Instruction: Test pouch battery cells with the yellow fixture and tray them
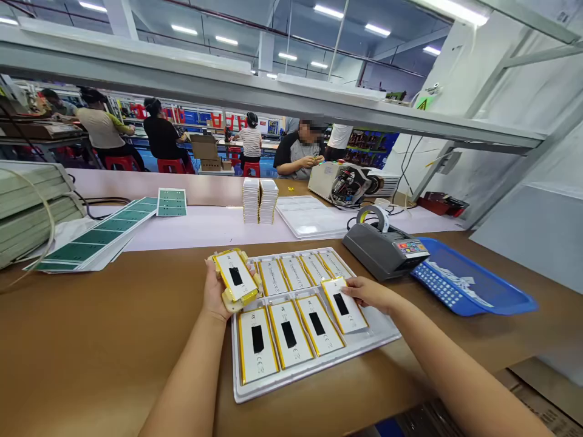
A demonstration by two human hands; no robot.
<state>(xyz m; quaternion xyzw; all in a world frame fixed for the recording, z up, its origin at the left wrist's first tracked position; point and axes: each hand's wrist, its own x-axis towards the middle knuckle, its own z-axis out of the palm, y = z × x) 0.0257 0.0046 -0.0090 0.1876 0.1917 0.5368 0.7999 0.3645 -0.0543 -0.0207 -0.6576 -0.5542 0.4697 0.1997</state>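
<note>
Two hands loaded: left hand (214,294) holds pouch cell (224,267) on yellowish fixture (232,305); right hand (371,292) pinches second pouch cell (353,318), front-row right end, white tray (381,325). Placing or lifting, unclear; calls for level grip.

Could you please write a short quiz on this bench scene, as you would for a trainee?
1. Multiple choice: What is the right hand holding?
A) a green sheet
B) a flat white pack with a black patch
C) a cardboard box

2. True or false: The blue basket sits to the right of the dark gray tape dispenser.

3. Fill in the blank: In the near row of the tray, the three packs lying side by side, not touched by the right hand, each bear a patch coloured ____.

Key: 1 B; 2 true; 3 black
</note>
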